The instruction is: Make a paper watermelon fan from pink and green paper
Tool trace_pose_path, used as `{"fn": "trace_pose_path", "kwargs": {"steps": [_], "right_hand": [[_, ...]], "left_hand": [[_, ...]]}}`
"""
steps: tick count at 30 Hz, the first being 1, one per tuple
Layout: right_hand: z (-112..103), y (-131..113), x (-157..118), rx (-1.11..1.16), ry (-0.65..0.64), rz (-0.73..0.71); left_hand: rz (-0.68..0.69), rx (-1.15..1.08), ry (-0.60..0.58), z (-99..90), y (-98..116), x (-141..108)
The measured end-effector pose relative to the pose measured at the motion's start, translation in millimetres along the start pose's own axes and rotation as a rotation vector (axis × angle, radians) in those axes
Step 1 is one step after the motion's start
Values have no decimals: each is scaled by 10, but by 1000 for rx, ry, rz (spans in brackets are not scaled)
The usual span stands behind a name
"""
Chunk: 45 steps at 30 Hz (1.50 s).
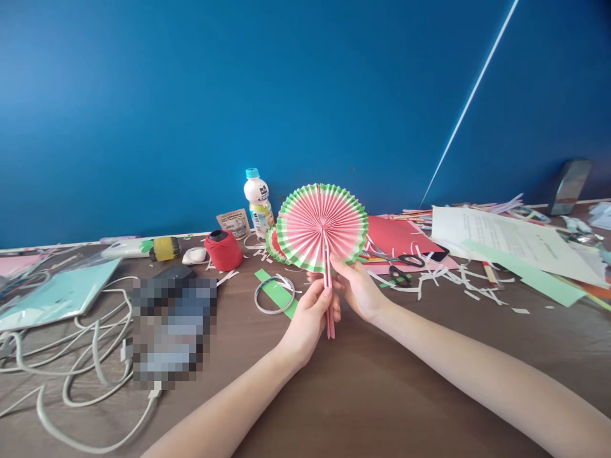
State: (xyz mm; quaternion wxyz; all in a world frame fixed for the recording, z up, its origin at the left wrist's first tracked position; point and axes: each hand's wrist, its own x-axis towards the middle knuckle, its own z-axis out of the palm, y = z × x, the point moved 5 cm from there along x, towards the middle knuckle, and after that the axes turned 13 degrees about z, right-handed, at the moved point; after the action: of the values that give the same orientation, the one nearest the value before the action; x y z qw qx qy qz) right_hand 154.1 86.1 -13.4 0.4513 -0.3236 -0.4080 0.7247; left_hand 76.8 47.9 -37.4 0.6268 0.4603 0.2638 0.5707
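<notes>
A round pleated paper fan [321,219], pink in the middle with a white band and a green edge, is spread into a full circle above the table. Its pink handle sticks point down. My left hand [311,318] is closed around the handle. Just above it on the right, my right hand [356,283] grips the top of the handle near the fan's lower edge; its far fingers are partly hidden behind the sticks. Behind the fan's left side, another red and green pleated piece [275,247] shows in part.
Scissors [398,259] and paper scraps [446,277] lie to the right, near red paper [403,234] and a printed sheet [506,238]. A bottle [258,203], red roll [223,250] and tape ring [260,304] stand or lie left of the fan. White cables [98,346] loop across the left side.
</notes>
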Motion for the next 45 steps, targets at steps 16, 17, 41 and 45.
{"fn": "trace_pose_path", "kwargs": {"steps": [16,17,41,45], "right_hand": [[23,37,-6,147,-5,162],[26,41,-8,142,-9,173],[6,-36,-51,227,29,200],[2,-77,-59,240,32,164]], "left_hand": [[35,136,-73,24,-12,-24],[37,146,-73,23,-10,-24],[57,158,-27,45,-18,-44],[56,179,-34,44,-20,-49]]}}
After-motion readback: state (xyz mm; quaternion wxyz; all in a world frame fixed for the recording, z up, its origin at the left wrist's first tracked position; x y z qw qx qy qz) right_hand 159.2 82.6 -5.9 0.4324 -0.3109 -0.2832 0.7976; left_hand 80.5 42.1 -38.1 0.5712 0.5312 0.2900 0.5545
